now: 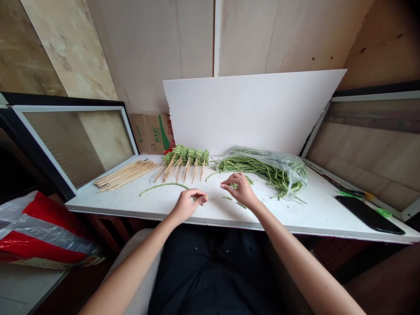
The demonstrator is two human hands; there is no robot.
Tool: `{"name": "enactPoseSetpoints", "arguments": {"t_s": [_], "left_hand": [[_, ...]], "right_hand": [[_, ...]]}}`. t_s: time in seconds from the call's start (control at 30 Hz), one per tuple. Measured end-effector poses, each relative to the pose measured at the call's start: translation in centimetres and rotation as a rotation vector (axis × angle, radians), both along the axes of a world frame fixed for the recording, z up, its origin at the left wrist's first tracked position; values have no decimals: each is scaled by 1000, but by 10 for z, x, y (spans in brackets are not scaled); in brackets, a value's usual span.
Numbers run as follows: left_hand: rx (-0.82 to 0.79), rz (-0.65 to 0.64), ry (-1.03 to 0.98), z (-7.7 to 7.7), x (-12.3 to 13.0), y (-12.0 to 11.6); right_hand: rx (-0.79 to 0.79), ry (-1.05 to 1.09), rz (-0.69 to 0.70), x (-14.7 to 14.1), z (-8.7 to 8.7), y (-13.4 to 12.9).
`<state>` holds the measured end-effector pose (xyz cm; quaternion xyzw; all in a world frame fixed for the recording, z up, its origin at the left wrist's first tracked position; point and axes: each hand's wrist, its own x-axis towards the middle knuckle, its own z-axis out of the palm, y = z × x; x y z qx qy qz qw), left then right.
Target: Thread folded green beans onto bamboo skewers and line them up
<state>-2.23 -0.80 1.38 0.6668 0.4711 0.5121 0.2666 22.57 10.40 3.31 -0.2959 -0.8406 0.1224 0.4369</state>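
Note:
My left hand (190,204) is closed on a long bean (160,185), which curves away to the left over the white table (108,202). To its right, my right hand (242,189) is raised over the table with thumb and fingertips pinched together; whatever is between them is too small to make out. Behind that hand, a small heap of cut bean pieces (250,180) is partly hidden. Two short bean pieces lie in front of it, one being this cut piece (242,205). Further back are bean skewers (188,156), stacked with their sticks towards me.
Loose bamboo skewers (126,175) lie at the left. A clear plastic bag (292,168) full of long beans spreads at the back right. A black phone (369,214) rests near the right edge. A white board (249,113) and a cardboard box (152,133) stand behind.

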Motion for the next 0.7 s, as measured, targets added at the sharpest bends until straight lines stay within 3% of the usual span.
{"name": "enactPoseSetpoints", "arguments": {"t_s": [0.23,0.37,0.53,0.7], "left_hand": [[-2,-52,57,-3,3,-1],[-29,-91,-5,-4,1,1],[-68,-97,-113,-9,-4,8],[-89,-131,-160,-9,-5,8]], "right_hand": [[-35,-242,-63,8,-36,24],[-44,-306,-87,10,-48,30],[-55,-263,-9,5,-34,21],[-89,-148,232,-14,-2,-17]]}}
